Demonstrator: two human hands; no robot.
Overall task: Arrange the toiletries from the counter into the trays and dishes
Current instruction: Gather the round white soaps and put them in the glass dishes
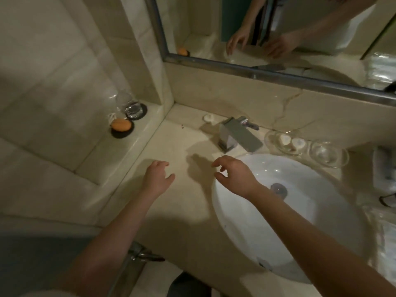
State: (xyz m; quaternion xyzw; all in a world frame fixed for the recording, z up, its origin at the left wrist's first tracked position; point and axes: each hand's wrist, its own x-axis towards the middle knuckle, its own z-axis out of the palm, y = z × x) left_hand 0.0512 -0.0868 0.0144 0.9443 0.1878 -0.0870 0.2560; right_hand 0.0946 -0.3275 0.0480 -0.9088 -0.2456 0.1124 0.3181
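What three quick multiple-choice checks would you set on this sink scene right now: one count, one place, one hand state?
1. How many glass dishes stand right of the faucet? A one; B two; C four.
2. Where does the orange item lie? A in a glass dish; B in the basin; C on a dark coaster on the left ledge.
3. What is the right hand doing? A gripping the faucet; B pinching a white item; C hovering with fingers loosely spread, holding nothing.

Key: 1 B, two clear dishes sit side by side there. 2 C, it rests on the coaster next to the tumbler. 3 C, nothing lies between its fingers.
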